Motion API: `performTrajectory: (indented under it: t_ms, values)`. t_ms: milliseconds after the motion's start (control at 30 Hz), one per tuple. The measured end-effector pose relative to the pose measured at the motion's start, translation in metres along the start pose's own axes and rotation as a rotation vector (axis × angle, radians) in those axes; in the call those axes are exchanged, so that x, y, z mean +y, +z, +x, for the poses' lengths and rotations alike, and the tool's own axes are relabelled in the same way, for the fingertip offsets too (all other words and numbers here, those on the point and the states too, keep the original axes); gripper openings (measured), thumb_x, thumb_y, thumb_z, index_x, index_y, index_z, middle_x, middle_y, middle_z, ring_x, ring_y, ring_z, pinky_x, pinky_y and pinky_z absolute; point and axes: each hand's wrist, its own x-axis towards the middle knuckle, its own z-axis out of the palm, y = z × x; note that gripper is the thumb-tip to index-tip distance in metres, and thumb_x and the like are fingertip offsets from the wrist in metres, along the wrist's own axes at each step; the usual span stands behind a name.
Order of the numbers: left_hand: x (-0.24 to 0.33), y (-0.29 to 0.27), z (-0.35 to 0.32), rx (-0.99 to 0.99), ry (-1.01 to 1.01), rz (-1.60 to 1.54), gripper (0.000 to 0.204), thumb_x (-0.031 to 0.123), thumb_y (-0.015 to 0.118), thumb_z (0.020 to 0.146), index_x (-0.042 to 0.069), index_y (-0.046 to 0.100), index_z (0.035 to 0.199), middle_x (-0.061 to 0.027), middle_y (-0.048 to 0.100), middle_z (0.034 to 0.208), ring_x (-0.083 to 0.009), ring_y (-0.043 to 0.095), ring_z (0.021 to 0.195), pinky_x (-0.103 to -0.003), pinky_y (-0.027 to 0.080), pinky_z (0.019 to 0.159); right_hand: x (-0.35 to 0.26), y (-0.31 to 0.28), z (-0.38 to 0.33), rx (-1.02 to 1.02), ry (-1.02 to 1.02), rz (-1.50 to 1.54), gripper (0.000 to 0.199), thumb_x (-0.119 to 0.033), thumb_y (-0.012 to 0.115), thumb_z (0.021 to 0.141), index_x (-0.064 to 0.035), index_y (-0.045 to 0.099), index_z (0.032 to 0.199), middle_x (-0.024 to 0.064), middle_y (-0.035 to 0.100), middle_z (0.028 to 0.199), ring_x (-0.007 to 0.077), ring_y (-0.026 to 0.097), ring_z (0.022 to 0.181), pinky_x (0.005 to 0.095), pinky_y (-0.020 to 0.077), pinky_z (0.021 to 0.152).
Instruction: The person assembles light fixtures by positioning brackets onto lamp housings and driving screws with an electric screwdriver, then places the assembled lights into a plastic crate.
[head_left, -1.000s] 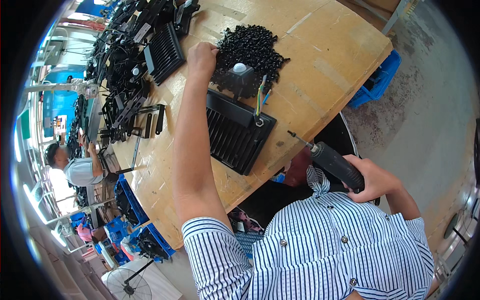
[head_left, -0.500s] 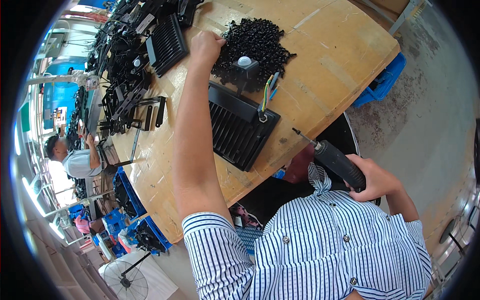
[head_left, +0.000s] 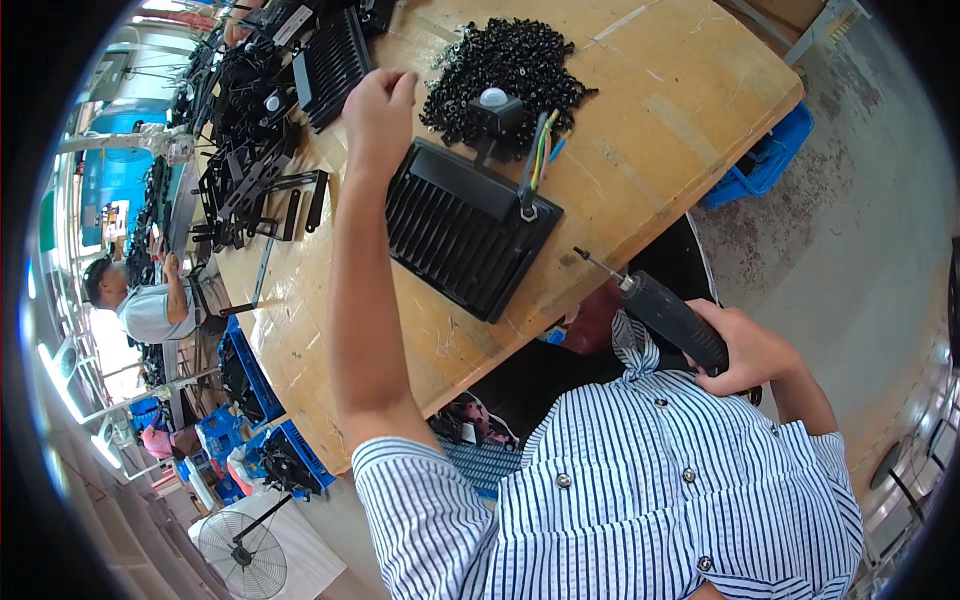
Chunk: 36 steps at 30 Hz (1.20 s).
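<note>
My right hand [head_left: 745, 348] grips a black electric screwdriver [head_left: 672, 318] in front of my striped shirt, its bit pointing left toward the table edge. My left hand [head_left: 378, 125] reaches out over the table with fingers curled together; whatever they may hold is too small or hidden to tell. Just right of that hand lies a black finned floodlight [head_left: 450, 225], fins up. A black sensor with a white dome [head_left: 493, 98] sticks out from its far side, and coloured wires [head_left: 542, 155] rise from its right corner. Beyond it is a pile of small black fasteners [head_left: 500, 65].
A second finned floodlight [head_left: 335, 70] lies at the far left, beside heaped black brackets [head_left: 240, 190]. Blue crates stand past the right table edge [head_left: 765, 155] and lower left [head_left: 305, 455]. A fan [head_left: 242, 555] and another person [head_left: 160, 310] are at left; a different hand shows top left.
My left hand has drawn back from the pile's left edge, leftward and nearer. The view has shifted slightly. My right hand keeps its grip on the screwdriver.
</note>
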Motion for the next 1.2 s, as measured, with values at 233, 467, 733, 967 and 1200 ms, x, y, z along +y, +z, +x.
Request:
performTrajectory:
  t_ms: [233,467,733,967,1200]
  values:
    - [-0.038,-0.014,-0.101,0.190,-0.081,0.248,0.018,0.014,0.051,0.092,-0.002,0.058,0.096,-0.0191,0.061,0.094,-0.0340,0.059,0.090,-0.039,0.044,0.081,-0.012,0.008,0.009,-0.056,0.024,-0.026,0.071,-0.013,0.070,0.062,0.0039,0.042,0.126,0.0095,0.061,0.082,0.0174,0.061,0.074,0.0291,0.0492,0.069]
    - [-0.017,0.006,-0.123,0.251,-0.195,0.159,0.016,0.013,0.051,0.091,-0.001,0.057,0.093,-0.0186,0.062,0.091,-0.0347,0.059,0.087,-0.041,0.045,0.078,-0.013,0.019,0.001,-0.049,0.020,-0.049,0.069,-0.013,0.069,0.062,0.0039,0.043,0.124,0.0082,0.060,0.079,0.0175,0.061,0.071,0.0290,0.0500,0.068]
    - [-0.015,0.011,-0.127,0.273,-0.192,0.164,0.016,0.015,0.051,0.091,0.000,0.058,0.094,-0.0172,0.063,0.091,-0.0339,0.060,0.088,-0.041,0.045,0.078,-0.006,0.024,-0.004,-0.032,0.019,-0.059,0.067,-0.014,0.067,0.063,0.0057,0.044,0.122,0.0112,0.060,0.081,0.0184,0.061,0.071,0.0289,0.0488,0.066]
    - [-0.014,0.009,-0.128,0.258,-0.231,0.090,0.017,0.016,0.054,0.091,0.001,0.060,0.089,-0.0152,0.064,0.093,-0.0322,0.059,0.094,-0.042,0.043,0.083,-0.007,0.030,0.006,0.013,-0.006,-0.113,0.071,-0.013,0.069,0.062,0.0042,0.043,0.125,0.0067,0.059,0.078,0.0147,0.059,0.069,0.0270,0.0484,0.065]
    - [0.055,0.019,-0.179,0.155,0.156,0.095,0.005,0.011,0.064,0.082,0.006,0.065,0.082,-0.0071,0.063,0.091,-0.0249,0.052,0.096,-0.036,0.038,0.086,-0.007,0.030,0.003,0.055,0.007,-0.090,0.071,-0.014,0.068,0.063,0.0049,0.041,0.125,0.0120,0.059,0.083,0.0198,0.060,0.074,0.0294,0.0477,0.068]
